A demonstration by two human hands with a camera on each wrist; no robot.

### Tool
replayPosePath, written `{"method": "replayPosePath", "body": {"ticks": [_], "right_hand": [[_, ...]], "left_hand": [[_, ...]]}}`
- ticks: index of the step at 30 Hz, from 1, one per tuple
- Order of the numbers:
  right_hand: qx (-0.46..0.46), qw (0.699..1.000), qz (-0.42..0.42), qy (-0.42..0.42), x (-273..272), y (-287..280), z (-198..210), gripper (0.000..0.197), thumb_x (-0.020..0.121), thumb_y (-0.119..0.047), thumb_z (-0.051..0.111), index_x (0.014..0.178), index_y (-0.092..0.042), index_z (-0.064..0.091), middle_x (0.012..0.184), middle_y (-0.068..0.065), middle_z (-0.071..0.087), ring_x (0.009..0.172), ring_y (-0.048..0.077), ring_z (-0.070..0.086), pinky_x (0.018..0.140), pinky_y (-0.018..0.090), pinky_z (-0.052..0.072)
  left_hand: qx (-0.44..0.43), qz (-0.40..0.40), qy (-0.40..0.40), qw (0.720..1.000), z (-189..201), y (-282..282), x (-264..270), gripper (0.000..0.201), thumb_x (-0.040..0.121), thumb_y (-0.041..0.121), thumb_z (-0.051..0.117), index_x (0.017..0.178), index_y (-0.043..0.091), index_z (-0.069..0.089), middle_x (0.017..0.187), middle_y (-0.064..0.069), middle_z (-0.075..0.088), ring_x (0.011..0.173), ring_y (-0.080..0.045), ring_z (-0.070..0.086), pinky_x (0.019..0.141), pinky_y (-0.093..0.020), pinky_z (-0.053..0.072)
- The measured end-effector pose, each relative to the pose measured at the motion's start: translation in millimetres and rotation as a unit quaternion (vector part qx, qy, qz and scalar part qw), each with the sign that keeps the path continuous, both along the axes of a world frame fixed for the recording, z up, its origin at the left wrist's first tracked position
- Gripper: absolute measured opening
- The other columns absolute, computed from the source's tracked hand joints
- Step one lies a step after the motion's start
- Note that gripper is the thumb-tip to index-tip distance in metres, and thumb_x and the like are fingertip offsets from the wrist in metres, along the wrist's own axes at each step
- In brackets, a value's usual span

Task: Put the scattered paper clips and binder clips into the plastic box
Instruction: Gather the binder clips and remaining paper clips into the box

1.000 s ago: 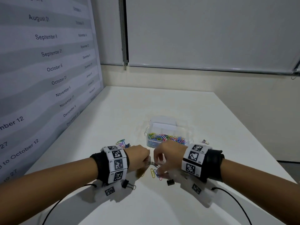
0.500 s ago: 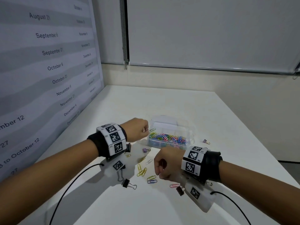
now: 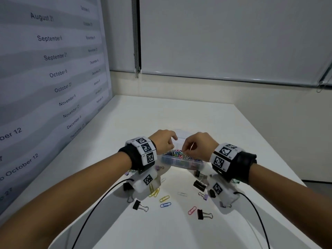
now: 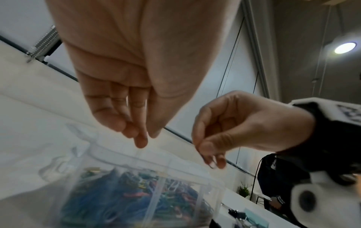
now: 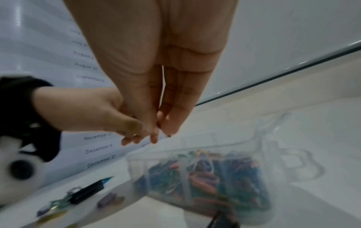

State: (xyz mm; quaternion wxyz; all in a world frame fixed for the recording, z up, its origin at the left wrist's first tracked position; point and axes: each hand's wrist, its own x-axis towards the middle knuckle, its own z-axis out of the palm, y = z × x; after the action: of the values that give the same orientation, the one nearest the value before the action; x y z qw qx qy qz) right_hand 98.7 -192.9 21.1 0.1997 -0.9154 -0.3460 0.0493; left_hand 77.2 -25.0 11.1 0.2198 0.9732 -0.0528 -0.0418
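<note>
The clear plastic box (image 3: 186,164), full of coloured paper clips, stands mid-table. Both hands hover over it. My right hand (image 3: 190,149) pinches a small pale paper clip (image 3: 192,146) between thumb and fingertips; the left wrist view shows that clip (image 4: 212,165) poking out below the right hand's fingers. My left hand (image 3: 172,143) hangs over the box's left end with fingers pointing down and nothing visible in them (image 4: 146,138). Loose on the table in front lie yellow paper clips (image 3: 154,192), a blue one (image 3: 165,205), a pink one (image 3: 191,210) and black binder clips (image 3: 203,214).
More black binder clips (image 3: 199,185) and a purple one (image 3: 204,195) lie under my right wrist; another black one (image 3: 140,205) lies near the left wrist's cable. A calendar panel (image 3: 53,72) walls the table's left side. The box lid (image 3: 179,132) lies behind the box.
My right hand rose from the table to above the box with a clip pinched. The left hand stayed over the box; the clip it held is no longer seen.
</note>
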Motion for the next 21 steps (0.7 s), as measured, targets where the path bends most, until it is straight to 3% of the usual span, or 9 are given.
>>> {"method": "replayPosePath", "body": {"ticks": [3,6,8,10,12,14,17,19,21], "right_hand": [[0.013,0.999,-0.028,-0.019,6.3,-6.9,-1.7,0.012,0.08,-0.015,0.066,0.092,-0.016,0.068,0.092,0.0,0.066,0.077,0.016,0.063,0.072,0.022,0.047],[-0.026,0.999,0.018,-0.016,-2.7,-14.4,-5.4,0.016,0.077,-0.013,0.067,0.093,-0.017,0.067,0.089,-0.003,0.062,0.074,0.015,0.061,0.067,0.02,0.046],[-0.064,0.996,0.065,0.019,-14.7,-19.8,-8.2,0.015,0.076,-0.014,0.069,0.091,-0.018,0.068,0.084,-0.004,0.064,0.071,0.01,0.06,0.066,0.015,0.046],[-0.107,0.988,0.096,0.057,-28.6,-23.5,-11.7,0.019,0.074,-0.019,0.073,0.092,-0.018,0.069,0.081,-0.008,0.062,0.068,0.006,0.057,0.063,0.011,0.043],[-0.153,0.978,0.118,0.075,-39.7,-23.1,-16.7,0.031,0.071,-0.025,0.076,0.1,-0.02,0.067,0.09,-0.008,0.062,0.07,0.005,0.056,0.061,0.01,0.04],[-0.197,0.968,0.134,0.076,-47.7,-19.9,-21.8,0.049,0.066,-0.033,0.08,0.111,-0.023,0.063,0.098,-0.009,0.059,0.069,0.002,0.051,0.059,0.008,0.036],[-0.221,0.962,0.141,0.079,-55.6,-13.8,-27.9,0.062,0.061,-0.039,0.083,0.115,-0.024,0.057,0.095,-0.012,0.048,0.075,0.004,0.046,0.067,0.017,0.04],[-0.218,0.962,0.145,0.081,-59.1,-10.9,-31.2,0.058,0.061,-0.036,0.083,0.111,-0.024,0.057,0.095,-0.01,0.049,0.083,0.009,0.046,0.074,0.025,0.044],[-0.206,0.964,0.144,0.091,-60.5,-9.1,-34.0,0.049,0.063,-0.03,0.081,0.106,-0.022,0.059,0.094,-0.005,0.057,0.082,0.01,0.05,0.071,0.026,0.044]], "left_hand": [[-0.007,0.006,-0.005,1.0,2.4,6.1,-12.4,0.027,0.09,0.02,0.056,0.116,0.015,0.054,0.105,-0.004,0.065,0.087,-0.016,0.054,0.078,-0.025,0.041],[0.027,-0.006,0.024,0.999,3.0,11.7,-33.5,0.029,0.086,0.032,0.062,0.109,0.016,0.055,0.093,0.001,0.06,0.082,-0.014,0.053,0.071,-0.025,0.039],[0.077,-0.017,0.082,0.993,-0.9,13.0,-50.5,0.045,0.078,0.047,0.067,0.111,0.019,0.053,0.094,0.003,0.057,0.084,-0.014,0.052,0.073,-0.026,0.041],[0.139,-0.02,0.14,0.98,-10.3,13.0,-66.6,0.072,0.065,0.061,0.072,0.118,0.019,0.048,0.106,0.002,0.056,0.092,-0.014,0.051,0.082,-0.029,0.045],[0.182,-0.017,0.157,0.97,-21.7,11.3,-80.5,0.094,0.054,0.069,0.073,0.126,0.017,0.041,0.121,0.002,0.05,0.105,-0.017,0.052,0.093,-0.035,0.047],[0.196,-0.011,0.151,0.969,-30.5,7.4,-89.5,0.101,0.052,0.07,0.072,0.13,0.018,0.035,0.125,0.002,0.043,0.114,-0.019,0.05,0.096,-0.039,0.047],[0.175,-0.018,0.142,0.974,-33.7,-0.7,-94.3,0.087,0.062,0.061,0.072,0.128,0.018,0.034,0.122,0.001,0.041,0.112,-0.019,0.049,0.092,-0.036,0.046],[0.134,-0.024,0.14,0.981,-32.6,-5.1,-94.4,0.072,0.067,0.053,0.073,0.121,0.018,0.04,0.114,0.001,0.043,0.104,-0.018,0.05,0.088,-0.032,0.046],[0.088,-0.035,0.136,0.986,-33.4,-7.3,-92.8,0.059,0.07,0.042,0.074,0.116,0.017,0.046,0.108,0.001,0.049,0.094,-0.014,0.049,0.081,-0.026,0.043]]}}
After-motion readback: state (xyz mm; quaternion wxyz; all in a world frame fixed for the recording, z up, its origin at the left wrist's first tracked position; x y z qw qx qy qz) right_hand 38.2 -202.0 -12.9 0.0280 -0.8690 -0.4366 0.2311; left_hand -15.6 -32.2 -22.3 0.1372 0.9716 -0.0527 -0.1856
